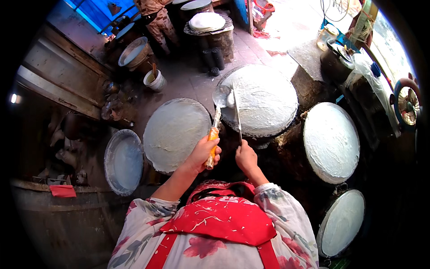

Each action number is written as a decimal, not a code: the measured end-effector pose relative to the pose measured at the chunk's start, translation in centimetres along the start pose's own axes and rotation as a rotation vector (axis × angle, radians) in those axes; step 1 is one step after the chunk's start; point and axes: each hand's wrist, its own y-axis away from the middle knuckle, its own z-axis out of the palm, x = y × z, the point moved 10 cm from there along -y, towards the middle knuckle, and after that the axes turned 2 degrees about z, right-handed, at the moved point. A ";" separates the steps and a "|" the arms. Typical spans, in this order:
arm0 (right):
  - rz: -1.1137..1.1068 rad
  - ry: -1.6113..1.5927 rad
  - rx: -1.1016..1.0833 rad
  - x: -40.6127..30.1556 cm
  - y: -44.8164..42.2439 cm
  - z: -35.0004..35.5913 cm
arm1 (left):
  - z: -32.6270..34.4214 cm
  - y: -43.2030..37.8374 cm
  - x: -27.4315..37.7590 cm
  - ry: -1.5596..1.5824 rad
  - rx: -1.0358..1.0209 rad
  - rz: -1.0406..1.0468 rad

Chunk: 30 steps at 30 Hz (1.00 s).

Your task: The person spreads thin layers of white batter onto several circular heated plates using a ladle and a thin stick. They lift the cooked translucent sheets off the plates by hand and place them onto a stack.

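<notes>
My left hand point(206, 153) is closed around the orange handle of a metal ladle point(220, 95), whose bowl is over the near left edge of a round griddle point(265, 101) coated with white batter. In my right hand point(246, 156) is a long thin blade point(236, 107), pointing away from me beside the ladle's bowl. White batter lies between bowl and blade. A second batter-covered griddle point(176, 134) is left of my left hand. Another coated griddle point(331, 143) stands to the right, and a further one point(342, 223) at the lower right.
A metal basin point(123, 162) of whitish liquid stands at the left. Beyond are a white bucket point(155, 81), another basin point(133, 52) and a stack of flatbreads point(206, 22). A co-worker point(161, 23) stands at the back. Right are a dark pot point(336, 62) and a fan point(407, 104).
</notes>
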 end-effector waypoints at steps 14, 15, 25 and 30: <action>-0.211 -0.074 0.302 -0.8 -2.6 -11.4 | 1.2 4.6 4.8 0.752 -0.419 0.195; -0.107 -0.031 0.307 1.8 -4.1 -12.1 | 1.5 5.0 5.4 0.772 -0.462 0.229; -0.330 0.343 0.050 -0.8 -3.5 -7.7 | -5.0 8.8 8.6 0.658 -0.277 0.431; -0.240 0.455 -0.001 1.2 -4.7 -7.5 | -13.0 12.2 8.3 0.685 -0.033 0.481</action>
